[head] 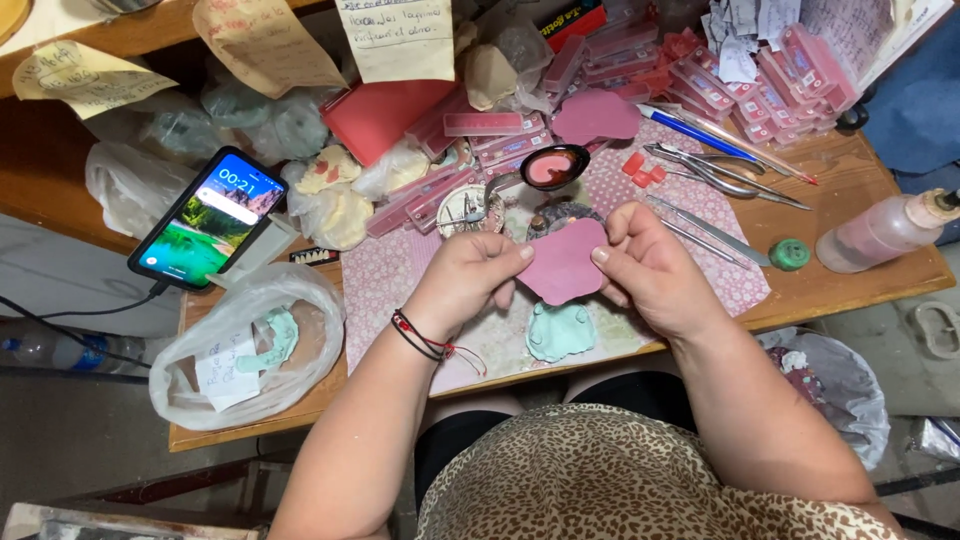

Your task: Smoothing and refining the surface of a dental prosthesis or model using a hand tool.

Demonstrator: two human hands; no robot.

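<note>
Both hands hold one pink wax sheet above the desk: left hand pinches its left edge, right hand its right edge. It looks thin, light and pliable; grip at the edges. A green cast lies just below.

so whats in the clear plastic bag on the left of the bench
The clear bag holds a pale green dental cast and a handwritten paper slip. Folds of plastic hide the cast's lower part.

cluttered wooden workbench, grey floor
</note>
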